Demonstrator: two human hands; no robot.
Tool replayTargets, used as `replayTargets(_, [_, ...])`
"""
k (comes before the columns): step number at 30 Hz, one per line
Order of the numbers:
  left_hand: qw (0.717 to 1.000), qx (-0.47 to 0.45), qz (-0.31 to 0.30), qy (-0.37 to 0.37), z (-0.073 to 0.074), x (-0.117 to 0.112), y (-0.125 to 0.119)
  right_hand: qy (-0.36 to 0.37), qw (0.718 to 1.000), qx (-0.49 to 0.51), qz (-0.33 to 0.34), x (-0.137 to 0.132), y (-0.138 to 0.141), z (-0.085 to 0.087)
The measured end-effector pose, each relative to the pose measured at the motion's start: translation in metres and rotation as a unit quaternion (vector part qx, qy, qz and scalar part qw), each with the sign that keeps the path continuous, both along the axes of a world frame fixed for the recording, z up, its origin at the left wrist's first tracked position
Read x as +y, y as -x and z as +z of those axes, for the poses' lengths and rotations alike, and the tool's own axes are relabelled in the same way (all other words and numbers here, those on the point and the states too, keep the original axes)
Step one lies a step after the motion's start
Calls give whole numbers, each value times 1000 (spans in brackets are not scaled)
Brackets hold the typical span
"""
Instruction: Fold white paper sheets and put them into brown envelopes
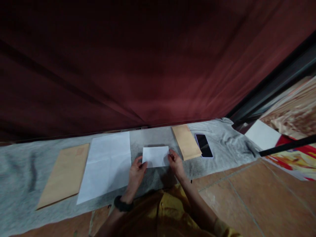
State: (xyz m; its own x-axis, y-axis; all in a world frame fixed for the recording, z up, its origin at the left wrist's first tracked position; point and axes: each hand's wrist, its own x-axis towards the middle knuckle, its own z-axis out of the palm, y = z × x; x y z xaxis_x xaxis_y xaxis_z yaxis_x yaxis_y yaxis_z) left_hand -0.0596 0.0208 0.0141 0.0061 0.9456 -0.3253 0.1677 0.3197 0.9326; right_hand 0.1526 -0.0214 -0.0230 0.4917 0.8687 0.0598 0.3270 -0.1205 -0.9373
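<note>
A small white sheet of paper, perhaps folded, is held level between my hands just above the grey cloth. My left hand pinches its lower left corner, thumb on top. At the right edge, my right hand grips the same sheet between thumb and fingers. Beside my left hand lies a large white sheet with faint crease lines. Farther left is a big brown envelope. A stack of smaller brown envelopes rests just right of my right hand.
A phone with a dark screen lies right of the envelope stack. The grey cloth covers a long narrow surface. A dark red curtain hangs behind it. Dark bars and a colourful printed box stand at the right, above floor tiles.
</note>
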Motion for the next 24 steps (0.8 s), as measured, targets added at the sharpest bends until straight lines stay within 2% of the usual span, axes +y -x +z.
replayTargets(2, [999,45,-18,4,-2,-2,-1,-9,994,-107,3,-6,2,2])
replayTargets(5, [997,65,-35,22,0,-7,-4,-24,961,-274,22,-14,11,4])
replayTargets(8, [995,78,-35,45,3,-12,-6,-36,929,-359,83,-20,27,4])
replayTargets(10, [994,89,-39,44,3,-15,-7,-44,913,-384,129,-22,39,2])
replayTargets(12, [993,101,-47,38,2,-17,-7,-37,904,-403,141,-23,49,-1])
replayTargets(17, [985,161,-65,9,0,-18,-6,-5,891,-448,76,-26,51,-8])
replayTargets(24, [973,204,-95,-46,-7,-19,-3,30,887,-457,63,-25,37,-6])
